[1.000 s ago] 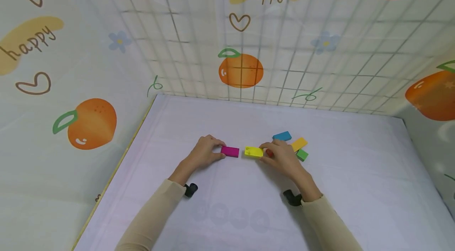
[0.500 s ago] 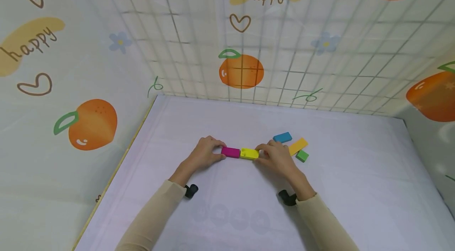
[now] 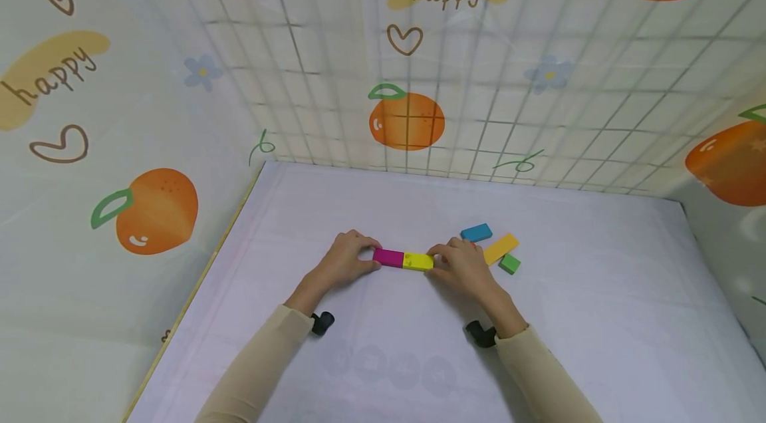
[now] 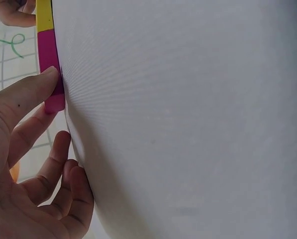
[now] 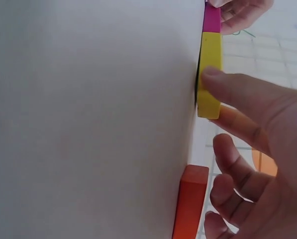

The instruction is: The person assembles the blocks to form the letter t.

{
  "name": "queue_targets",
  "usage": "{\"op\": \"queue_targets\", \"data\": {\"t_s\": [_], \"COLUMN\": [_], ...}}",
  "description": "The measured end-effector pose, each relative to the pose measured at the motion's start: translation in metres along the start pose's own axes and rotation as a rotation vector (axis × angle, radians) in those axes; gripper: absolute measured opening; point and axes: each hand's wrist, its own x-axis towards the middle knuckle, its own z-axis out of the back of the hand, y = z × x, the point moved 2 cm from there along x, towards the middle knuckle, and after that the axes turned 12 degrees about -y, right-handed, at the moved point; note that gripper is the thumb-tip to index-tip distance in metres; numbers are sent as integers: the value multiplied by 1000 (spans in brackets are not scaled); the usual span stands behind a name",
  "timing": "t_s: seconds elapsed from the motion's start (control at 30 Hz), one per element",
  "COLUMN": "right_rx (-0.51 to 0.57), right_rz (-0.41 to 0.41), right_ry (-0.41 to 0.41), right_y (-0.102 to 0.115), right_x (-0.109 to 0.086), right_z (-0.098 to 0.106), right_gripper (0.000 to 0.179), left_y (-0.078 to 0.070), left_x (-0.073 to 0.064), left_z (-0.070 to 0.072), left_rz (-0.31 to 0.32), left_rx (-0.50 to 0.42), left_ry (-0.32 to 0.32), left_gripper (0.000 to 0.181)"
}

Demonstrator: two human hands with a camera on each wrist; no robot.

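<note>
A magenta block (image 3: 389, 258) and a yellow block (image 3: 417, 261) lie end to end on the white tabletop, their short ends meeting. My left hand (image 3: 347, 257) pinches the magenta block's left end between thumb and index finger; in the left wrist view the thumb lies along the magenta block's side (image 4: 49, 50). My right hand (image 3: 467, 267) pinches the right end of the yellow block, its thumb on the near face of the yellow block (image 5: 212, 50) in the right wrist view. The other fingers of each hand are loosely bent. Some marks show on the yellow block's top.
Beyond my right hand lie a blue block (image 3: 476, 232), an orange-yellow block (image 3: 501, 249) and a green block (image 3: 510, 264). A red block (image 5: 190, 204) sits close by the right hand, mostly hidden in the head view. A patterned cloth wall (image 3: 323, 110) rises behind the table.
My right hand has slid the yellow block left, closing the gap until it meets the magenta block. The left hand and the magenta block have hardly moved.
</note>
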Motion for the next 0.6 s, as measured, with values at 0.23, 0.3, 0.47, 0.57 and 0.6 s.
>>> {"op": "queue_targets", "data": {"t_s": [0.23,0.3,0.47,0.57,0.6], "right_rx": [-13,-15,-27,-30,-29], "right_rz": [-4,-4,-2,-3,-5], "right_ry": [2,5,11,13,14], "right_y": [1,1,1,2,2], "right_x": [1,1,1,1,1], "right_z": [0,0,-1,0,0], "right_gripper": [33,34,34,35,35], "left_y": [1,1,1,1,1], "left_x": [0,0,0,0,0], "left_z": [-1,-1,-1,-2,-2], "left_rz": [10,9,3,4,5], "left_rx": [-1,-3,3,6,6], "left_ry": [-1,-4,-6,-8,-8], "left_gripper": [35,35,34,34,34]}}
